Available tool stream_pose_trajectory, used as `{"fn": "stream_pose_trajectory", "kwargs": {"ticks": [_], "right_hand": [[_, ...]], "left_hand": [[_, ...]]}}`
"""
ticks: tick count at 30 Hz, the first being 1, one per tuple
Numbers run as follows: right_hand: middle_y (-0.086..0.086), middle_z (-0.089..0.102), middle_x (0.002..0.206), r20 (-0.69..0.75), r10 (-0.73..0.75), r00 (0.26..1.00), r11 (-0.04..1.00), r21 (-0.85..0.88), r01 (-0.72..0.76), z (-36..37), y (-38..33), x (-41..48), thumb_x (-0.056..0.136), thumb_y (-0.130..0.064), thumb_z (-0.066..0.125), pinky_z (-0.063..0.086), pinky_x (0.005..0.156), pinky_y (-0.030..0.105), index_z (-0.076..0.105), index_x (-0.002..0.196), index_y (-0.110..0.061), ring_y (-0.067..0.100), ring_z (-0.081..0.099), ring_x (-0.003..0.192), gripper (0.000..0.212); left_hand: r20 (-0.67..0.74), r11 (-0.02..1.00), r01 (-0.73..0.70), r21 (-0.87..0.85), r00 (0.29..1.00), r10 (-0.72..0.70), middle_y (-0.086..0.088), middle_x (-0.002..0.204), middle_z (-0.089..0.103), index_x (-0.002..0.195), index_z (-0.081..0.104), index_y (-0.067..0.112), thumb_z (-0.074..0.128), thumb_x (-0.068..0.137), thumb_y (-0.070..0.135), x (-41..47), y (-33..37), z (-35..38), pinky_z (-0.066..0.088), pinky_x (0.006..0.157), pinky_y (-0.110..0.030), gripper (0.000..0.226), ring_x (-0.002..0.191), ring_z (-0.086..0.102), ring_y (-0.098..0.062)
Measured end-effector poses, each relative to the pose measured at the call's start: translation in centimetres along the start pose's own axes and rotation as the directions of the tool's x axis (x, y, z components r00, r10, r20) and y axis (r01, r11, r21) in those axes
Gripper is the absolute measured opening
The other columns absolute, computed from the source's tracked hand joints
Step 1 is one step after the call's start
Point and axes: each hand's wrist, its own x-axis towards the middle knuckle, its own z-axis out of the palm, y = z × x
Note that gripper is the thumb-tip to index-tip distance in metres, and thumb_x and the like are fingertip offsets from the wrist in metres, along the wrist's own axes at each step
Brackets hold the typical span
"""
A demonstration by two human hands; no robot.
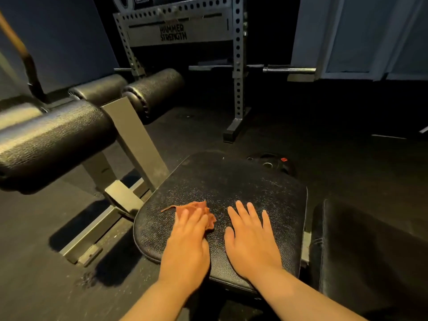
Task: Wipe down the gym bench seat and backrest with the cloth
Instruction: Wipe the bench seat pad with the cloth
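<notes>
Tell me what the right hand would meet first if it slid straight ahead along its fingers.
Nothing on the seat: the right hand has bare pad ahead to the far edge. Beyond and below, probably the weight plate.

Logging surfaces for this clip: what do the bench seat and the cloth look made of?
Bench seat: apparently black vinyl or faux leather, with a pebbled grain and soft sheen. Cloth: thin reddish-brown fabric, matte, crumpled under the left hand; its weave is unclear.
</notes>
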Motion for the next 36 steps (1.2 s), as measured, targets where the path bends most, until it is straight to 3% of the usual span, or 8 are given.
{"fn": "stream_pose_trajectory", "kwargs": {"ticks": [5, 10, 19, 22, 26, 29, 32, 36], "right_hand": [[-0.006, -0.004, 0.169, 0.005, -0.001, 1.000, 1.000, 0.026, 0.001, -0.2, 0.0, 0.2, 0.104, -0.045, 0.013, -0.007, 0.125, 0.048, 0.007, 0.161, -0.029, 0.018, -0.012, 0.155, 0.059], [-0.005, -0.004, 0.169, 0.017, -0.016, 1.000, 1.000, 0.023, 0.015, -0.5, 0.2, 0.1, 0.106, -0.043, 0.014, -0.007, 0.125, 0.049, 0.006, 0.161, -0.028, 0.019, -0.013, 0.155, 0.058], [0.008, 0.015, 0.166, 0.034, -0.094, 0.995, 0.996, 0.002, 0.094, -1.0, 0.9, 2.3, 0.106, -0.041, 0.030, 0.004, 0.126, 0.043, 0.024, 0.159, -0.019, 0.027, 0.008, 0.154, 0.057], [0.005, 0.015, 0.167, 0.012, -0.143, 0.990, 0.989, 0.040, 0.143, -0.7, 1.4, 2.9, 0.106, -0.040, 0.030, 0.004, 0.127, 0.036, 0.024, 0.159, -0.021, 0.020, 0.009, 0.154, 0.057], [0.004, 0.019, 0.166, -0.024, -0.165, 0.986, 0.986, 0.005, 0.165, -0.1, 1.3, 2.8, 0.105, -0.038, 0.030, 0.008, 0.126, 0.037, 0.026, 0.159, -0.022, 0.019, 0.013, 0.154, 0.057], [0.003, 0.021, 0.165, -0.033, -0.164, 0.986, 0.986, 0.016, 0.165, -0.2, 1.3, 2.8, 0.104, -0.038, 0.033, 0.011, 0.126, 0.038, 0.029, 0.158, -0.022, 0.019, 0.016, 0.153, 0.056], [0.004, 0.022, 0.165, -0.028, -0.177, 0.984, 0.984, 0.002, 0.177, -0.2, 1.3, 3.0, 0.104, -0.038, 0.033, 0.013, 0.126, 0.039, 0.029, 0.158, -0.022, 0.019, 0.016, 0.153, 0.056], [0.003, 0.020, 0.166, -0.032, -0.174, 0.984, 0.984, 0.025, 0.174, -0.1, 1.2, 3.0, 0.104, -0.038, 0.032, 0.010, 0.127, 0.037, 0.029, 0.158, -0.023, 0.018, 0.014, 0.154, 0.056]], "left_hand": [[0.142, 0.960, -0.279, 0.019, 0.951, 0.273, 0.034, 0.156, 0.021, 0.146, 0.040, 0.048, 0.036, 0.098, 0.027, 0.8, -3.4, -3.2, 0.004, 0.125, -0.036, 0.053, 0.148, 0.006, 0.008], [-0.138, 0.973, 0.227, 0.044, 0.966, -0.219, 0.004, 0.149, 0.046, 0.140, 0.053, 0.026, 0.050, 0.097, 0.016, 2.4, -3.8, -2.3, 0.022, 0.122, -0.051, 0.045, 0.143, 0.034, -0.022], [0.156, 0.946, -0.322, 0.029, 0.937, 0.314, 0.010, 0.163, 0.027, 0.152, 0.042, 0.025, 0.029, 0.100, 0.036, -1.3, -5.5, -3.4, 0.008, 0.125, -0.036, 0.054, 0.154, 0.013, -0.012], [-0.018, 0.997, -0.022, 0.074, 1.000, 0.023, 0.004, 0.155, 0.041, 0.142, 0.052, 0.024, 0.039, 0.097, 0.026, 1.6, -8.8, -3.8, 0.021, 0.123, -0.049, 0.047, 0.148, 0.029, -0.020], [-0.233, 0.939, 0.343, 0.020, 0.915, -0.329, -0.001, 0.146, 0.048, 0.137, 0.054, 0.019, 0.046, 0.093, 0.015, 2.1, -5.6, -1.9, 0.024, 0.121, -0.048, 0.045, 0.140, 0.036, -0.029], [-0.127, 1.000, -0.027, 0.008, 0.992, 0.028, 0.004, 0.143, 0.049, 0.131, 0.059, 0.021, 0.047, 0.090, 0.008, -0.1, -1.5, -1.4, 0.004, 0.125, -0.029, 0.045, 0.141, 0.033, -0.021], [0.135, 0.933, -0.360, -0.026, 0.923, 0.360, 0.006, 0.156, 0.040, 0.145, 0.050, 0.022, 0.044, 0.098, 0.015, 0.7, -4.5, -2.9, 0.012, 0.126, -0.036, 0.048, 0.150, 0.023, -0.014], [-0.058, 0.996, 0.042, 0.073, 0.998, -0.037, 0.007, 0.146, 0.044, 0.136, 0.053, 0.030, 0.046, 0.098, 0.017, 5.1, -9.5, -3.4, 0.028, 0.116, -0.046, 0.041, 0.143, 0.033, -0.017]]}}
